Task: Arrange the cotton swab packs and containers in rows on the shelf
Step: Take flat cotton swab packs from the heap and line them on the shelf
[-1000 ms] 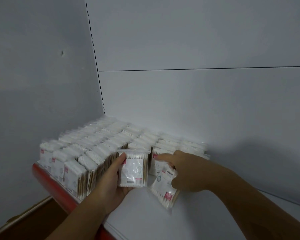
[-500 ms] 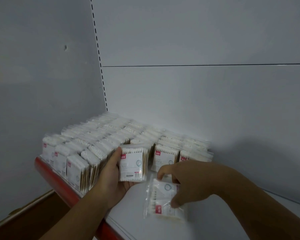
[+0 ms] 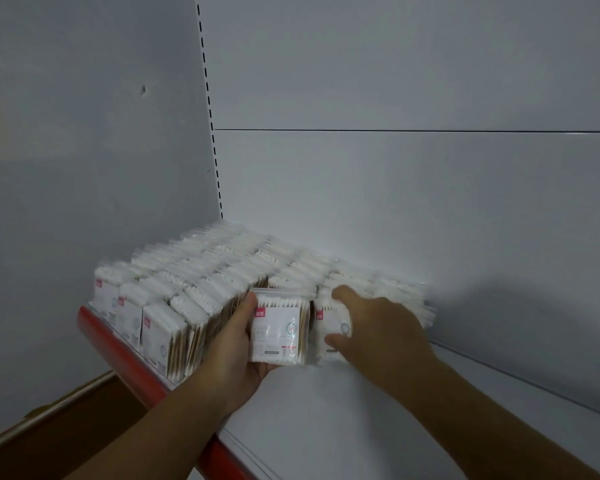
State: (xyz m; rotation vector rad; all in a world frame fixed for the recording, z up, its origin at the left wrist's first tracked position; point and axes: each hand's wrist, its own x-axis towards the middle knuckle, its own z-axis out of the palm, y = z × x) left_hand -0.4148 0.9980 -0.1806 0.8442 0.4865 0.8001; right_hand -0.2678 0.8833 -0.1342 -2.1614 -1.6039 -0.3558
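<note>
A white metal shelf (image 3: 361, 427) with a red front edge (image 3: 118, 355) is shown from above, set against a pale grey back panel (image 3: 395, 185), with a slotted upright (image 3: 208, 98) in the corner. The left part of the shelf is filled with upright clear plastic packs of wooden-stemmed cotton swabs (image 3: 194, 282), ranged in several rows that run from the front edge towards the back panel. The bare part of the shelf lies to the right and in front. A labelled clear pack (image 3: 278, 330), bearing a white card and a red corner tag, is held upright by the left hand (image 3: 238, 344) just right of the filled rows. The thumb is laid along its left edge and the fingers are curled beneath its base. Just beside it on the right, a second clear pack (image 3: 331, 327) of the same kind is grasped by the right hand (image 3: 378, 327), with the thumb pressed on its label face and the forefinger hooked over its top. This pack is blurred, and it cannot be told for certain whether its base rests on the shelf. The two held packs stand side by side, close together, in front of shorter rows of packs. A brown surface (image 3: 66, 427) is seen below the shelf at lower left.
</note>
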